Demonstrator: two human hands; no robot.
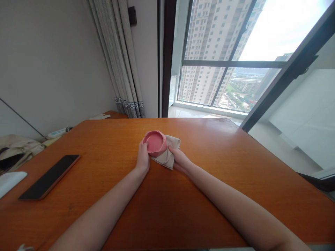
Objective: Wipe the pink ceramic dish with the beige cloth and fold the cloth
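Note:
A pink bowl point(155, 141) with a faceted outer wall and a round hollow is held up above the wooden table, tilted toward me. My left hand point(142, 156) grips its left side, thumb on the rim and the other fingers hidden beneath or behind it. A pale beige cloth point(168, 156) hangs against the right side and underside of the bowl. With thumb on top, my right hand point(180, 158) pinches this cloth next to the bowl's right wall; its other fingers are mostly out of sight.
On the left of the wooden table point(225, 157) lies a dark tablet-like device point(51, 177), with a white object point(12, 181) beside it. A power strip point(58, 132) and crumpled fabric point(18, 148) are past the left edge. Behind stand a grey curtain point(117, 52) and large windows.

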